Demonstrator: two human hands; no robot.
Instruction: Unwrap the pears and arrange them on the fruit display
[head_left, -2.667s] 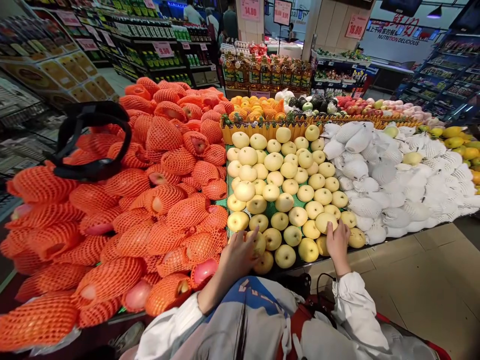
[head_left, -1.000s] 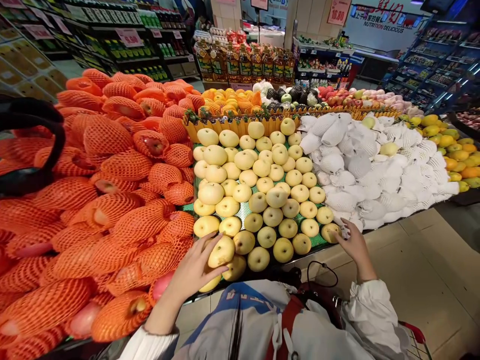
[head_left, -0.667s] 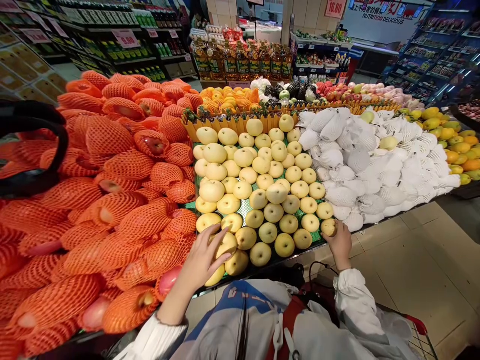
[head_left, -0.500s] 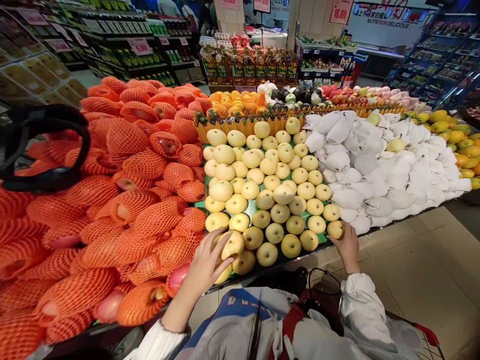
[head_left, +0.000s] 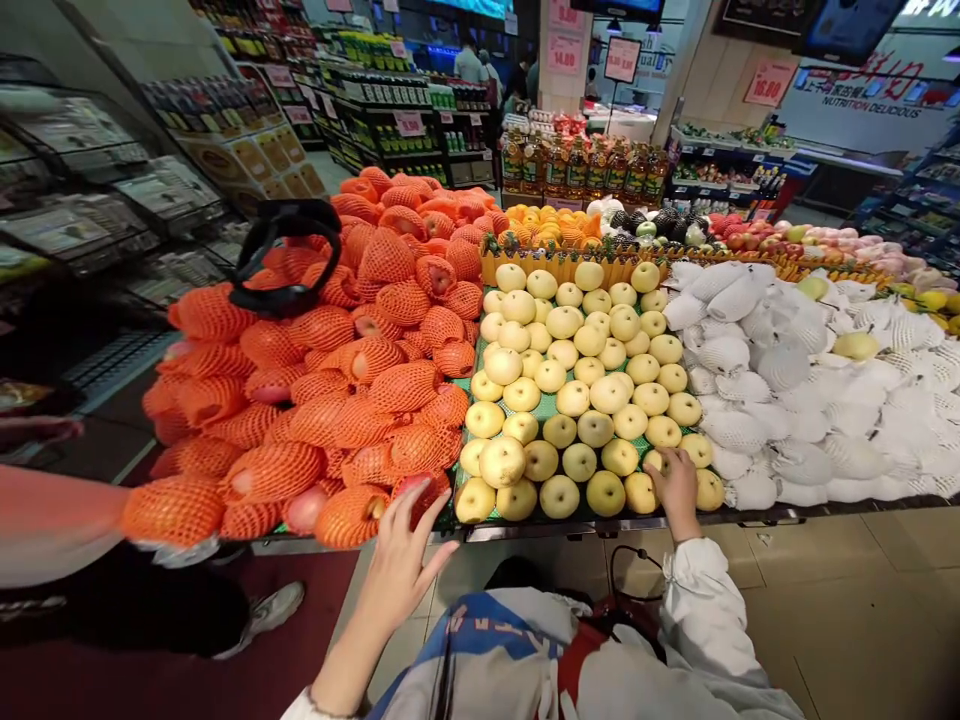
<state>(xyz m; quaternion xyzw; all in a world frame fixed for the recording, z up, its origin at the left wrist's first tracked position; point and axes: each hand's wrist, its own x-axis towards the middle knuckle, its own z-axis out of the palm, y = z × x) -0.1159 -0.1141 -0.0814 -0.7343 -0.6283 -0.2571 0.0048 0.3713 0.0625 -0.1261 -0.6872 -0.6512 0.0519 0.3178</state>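
Note:
Rows of pale yellow round pears [head_left: 559, 495] sit on a green mat in the middle of the stand. My right hand [head_left: 679, 488] reaches the front right of these rows, its fingers curled over one pear [head_left: 655, 461] that they partly cover. Another pear [head_left: 710, 490] lies just right of that hand, at the corner. My left hand [head_left: 405, 560] hovers at the stand's front edge with fingers spread and nothing in it. Behind its fingertips is a red fruit [head_left: 424, 488] in an orange foam net; I cannot tell whether they touch.
Orange-netted fruit [head_left: 360, 360] is heaped on the left, with a black looped band [head_left: 285, 260] on top. White-wrapped fruit [head_left: 780, 370] fills the right. A person's sleeve [head_left: 60, 525] and shoe [head_left: 274, 615] show at the left. A yellow fence [head_left: 577, 258] runs behind the pears.
The view has swung left. My left hand has come off the front left pear and moved left. My right hand has left the corner pear for the one beside it.

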